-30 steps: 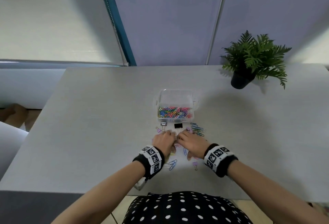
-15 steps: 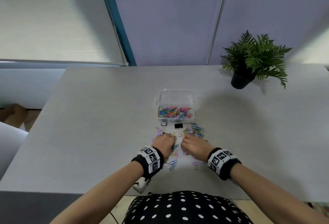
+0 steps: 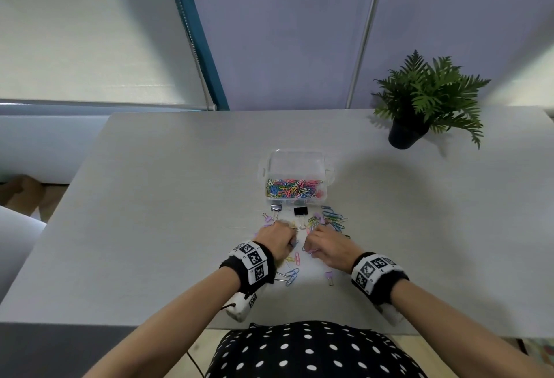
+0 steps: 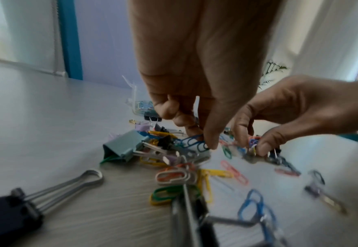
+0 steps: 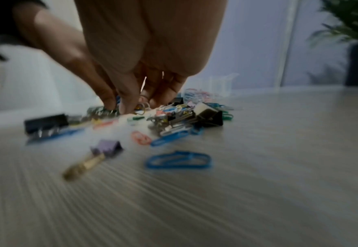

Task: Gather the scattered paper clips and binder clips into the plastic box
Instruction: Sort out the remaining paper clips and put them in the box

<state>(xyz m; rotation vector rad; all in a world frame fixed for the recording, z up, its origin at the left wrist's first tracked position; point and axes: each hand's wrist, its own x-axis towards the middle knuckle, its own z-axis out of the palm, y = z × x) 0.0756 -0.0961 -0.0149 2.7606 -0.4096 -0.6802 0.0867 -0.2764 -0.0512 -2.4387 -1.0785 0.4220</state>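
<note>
The clear plastic box stands mid-table and holds many coloured paper clips. Scattered paper clips and binder clips lie just in front of it, among them a black binder clip. My left hand is curled over the pile. In the left wrist view the left hand pinches a blue paper clip beside a teal binder clip. My right hand is close beside it, and its fingertips pinch a small bunch of clips. In the right wrist view the right hand reaches down into the pile.
A potted fern stands at the table's back right. A purple binder clip and a blue paper clip lie nearer me. The grey table ends at a near edge just below my wrists.
My hands have drawn slightly apart, and the right wrist has shifted a little right and toward me. Both stay low over the clip pile.
</note>
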